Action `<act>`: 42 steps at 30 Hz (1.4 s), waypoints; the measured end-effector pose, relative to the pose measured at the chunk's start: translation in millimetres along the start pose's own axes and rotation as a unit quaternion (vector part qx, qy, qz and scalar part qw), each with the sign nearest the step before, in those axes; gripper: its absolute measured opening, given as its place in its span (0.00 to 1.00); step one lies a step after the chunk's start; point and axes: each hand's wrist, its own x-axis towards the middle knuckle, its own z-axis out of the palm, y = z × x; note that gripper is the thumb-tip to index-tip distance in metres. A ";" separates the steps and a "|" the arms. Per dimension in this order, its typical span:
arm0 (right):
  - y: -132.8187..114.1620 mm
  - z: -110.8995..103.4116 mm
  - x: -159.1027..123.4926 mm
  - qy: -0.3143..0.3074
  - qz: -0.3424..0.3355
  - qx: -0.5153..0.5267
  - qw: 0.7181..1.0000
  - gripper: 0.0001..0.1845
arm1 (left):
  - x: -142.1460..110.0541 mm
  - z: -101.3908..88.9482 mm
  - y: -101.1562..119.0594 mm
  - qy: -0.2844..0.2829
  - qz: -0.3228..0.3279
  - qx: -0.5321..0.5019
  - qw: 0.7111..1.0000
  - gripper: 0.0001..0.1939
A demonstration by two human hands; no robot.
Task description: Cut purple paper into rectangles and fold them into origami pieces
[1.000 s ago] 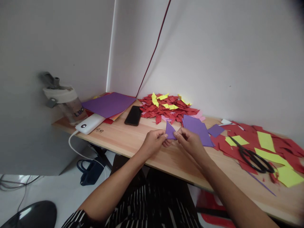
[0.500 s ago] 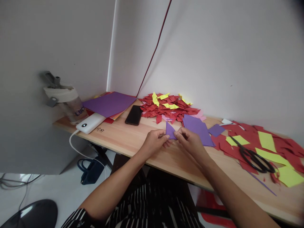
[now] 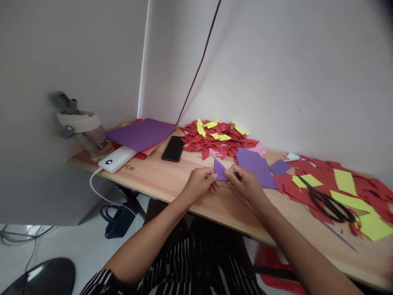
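Note:
A small purple paper triangle (image 3: 219,169) is held up between my two hands, above the table's front half. My left hand (image 3: 201,182) pinches its left lower edge with thumb and fingers. At its right corner, my right hand (image 3: 245,180) grips the paper between thumb and curled fingers. Just behind the right hand lies a stack of purple paper sheets (image 3: 257,167). A heap of folded red paper pieces (image 3: 211,143), with a few folded yellow pieces (image 3: 221,137) on top, sits against the wall.
To the right, black scissors (image 3: 328,205) rest on red paper scraps (image 3: 325,168) and yellow paper (image 3: 345,183). On the left are a black phone (image 3: 172,148), a white power bank (image 3: 118,159), a large purple sheet (image 3: 143,134) and a bottle (image 3: 89,133).
Almost nothing differs. Both hands keep their hold on the purple paper triangle, which has shifted only very slightly to the left.

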 end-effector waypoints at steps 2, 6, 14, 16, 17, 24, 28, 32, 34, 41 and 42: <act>-0.8 -1.5 0.9 -0.004 0.008 0.017 1.000 0.19 | -0.1 -0.8 0.1 0.008 0.009 0.002 1.000 0.12; 1.0 -7.8 3.7 -0.019 0.016 0.076 0.997 0.23 | 0.5 -3.4 0.2 0.045 0.025 -0.008 0.999 0.13; 1.9 -10.7 5.0 -0.016 0.037 0.143 0.989 0.17 | -0.9 -4.8 2.4 0.078 0.034 -0.031 0.996 0.13; -0.1 -10.5 4.9 -0.007 0.032 0.130 0.991 0.17 | -1.1 -4.8 2.9 0.082 0.040 -0.018 0.996 0.13; -1.0 -10.3 4.7 -0.003 0.028 0.121 0.992 0.16 | -1.1 -4.7 3.0 0.085 0.044 -0.009 0.995 0.14; -2.2 -7.0 2.1 0.029 0.000 0.048 0.998 0.13 | -1.0 -3.2 2.7 0.099 0.043 0.023 0.994 0.14; -0.6 -6.0 3.6 0.010 0.015 0.090 0.996 0.11 | -1.6 -3.1 3.5 0.105 0.037 0.046 0.993 0.14; -0.1 -6.3 5.9 -0.026 0.039 0.151 0.987 0.15 | -3.0 -2.8 6.8 0.101 0.038 0.080 0.991 0.14; -1.3 -6.3 5.9 -0.045 0.035 0.127 0.990 0.14 | -3.9 -1.9 9.0 0.097 0.040 0.097 0.990 0.14; -1.4 -7.1 5.4 -0.038 0.055 0.126 0.990 0.21 | -2.1 0.2 8.6 0.072 0.043 0.040 0.996 0.14; -0.4 -8.2 5.9 -0.029 0.065 0.137 0.988 0.22 | -1.2 0.1 7.8 0.067 0.047 0.003 0.997 0.13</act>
